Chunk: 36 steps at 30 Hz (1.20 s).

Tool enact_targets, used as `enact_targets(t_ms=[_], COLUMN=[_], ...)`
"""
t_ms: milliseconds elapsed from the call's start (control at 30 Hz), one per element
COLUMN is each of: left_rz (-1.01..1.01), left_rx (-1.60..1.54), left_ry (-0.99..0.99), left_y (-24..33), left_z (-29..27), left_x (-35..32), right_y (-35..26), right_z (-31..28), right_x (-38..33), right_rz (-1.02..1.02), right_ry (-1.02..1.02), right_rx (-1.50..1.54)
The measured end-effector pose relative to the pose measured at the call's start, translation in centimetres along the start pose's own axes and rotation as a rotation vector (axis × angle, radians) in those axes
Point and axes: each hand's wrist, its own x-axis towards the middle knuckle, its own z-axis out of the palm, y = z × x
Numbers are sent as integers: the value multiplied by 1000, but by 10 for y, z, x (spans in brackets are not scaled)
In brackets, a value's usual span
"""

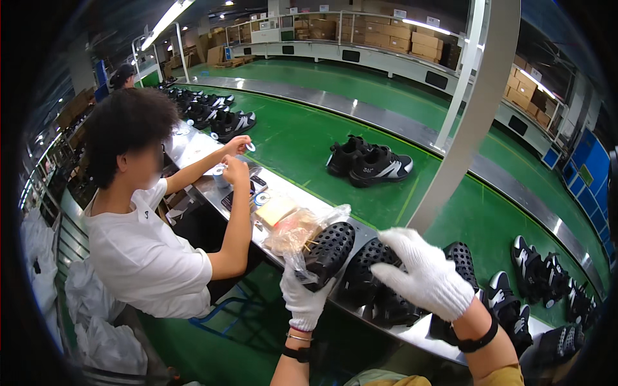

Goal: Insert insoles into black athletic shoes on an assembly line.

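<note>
My left hand (pixel 302 301) wears a white knit glove and grips a black perforated clog (pixel 328 248) by its heel, together with a crumpled clear plastic bag (pixel 297 233) that lies over the clog's end. My right hand (pixel 426 273), also gloved in white, hovers with fingers spread above a second black perforated clog (pixel 360 273) resting on the steel ledge (pixel 412 331). More black clogs (pixel 461 257) lie just right of it.
A person in a white shirt (pixel 145 254) sits at left, both hands on small parts over the ledge. A green conveyor belt (pixel 302 138) carries pairs of black-and-white sneakers (pixel 370 164). A white post (pixel 473 109) rises in front. Cardboard boxes line the far shelves.
</note>
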Motion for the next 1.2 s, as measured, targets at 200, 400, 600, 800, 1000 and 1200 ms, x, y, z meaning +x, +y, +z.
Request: enact_targets(t_ms=[200,400,600,800,1000,1200], left_rz=[135,181,36,6,-50,-12], left_rx=[-84,-199,-266,-232,-161,-139], left_ry=[4,17,88,-14,-50,17], left_y=[-17,-18,-2,9,17,16], left_z=[4,21,23,21,20,28], left_x=[7,12,15,10,9,7], right_y=[-1,-33,-56,-43,-45,-40], right_z=[27,53,96,113,69,59], right_x=[-6,26,62,92,128,161], right_rz=[-38,-143,-217,-300,-61,75], right_ry=[27,-57,62,28,-30,-33], right_rx=[-35,-200,-497,-578,10,627])
